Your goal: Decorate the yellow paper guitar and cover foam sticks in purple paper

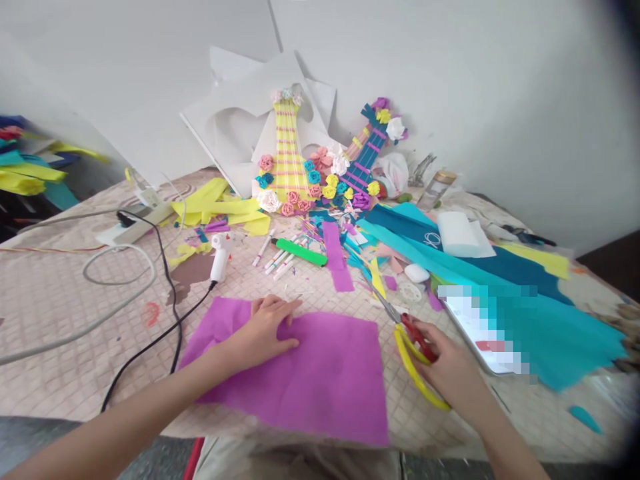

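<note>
A large purple sheet (325,373) lies flat at the table's front edge. My left hand (273,330) rests on its upper left part, fingers apart, holding nothing. To the right of the sheet, my right hand (437,353) has its fingers round the red handle of scissors (417,380) with red and yellow handles. The blades point up and left, toward a yellow paper strip (377,278). Beyond the sheet's top edge lies a narrow purple strip (337,257).
A white glue gun (219,260) with a black cord stands at centre left. Behind are markers (300,252) and two flower-trimmed paper guitars (287,153). A partly blurred phone (483,333) and turquoise paper (560,340) lie right. A power strip (135,230) sits left.
</note>
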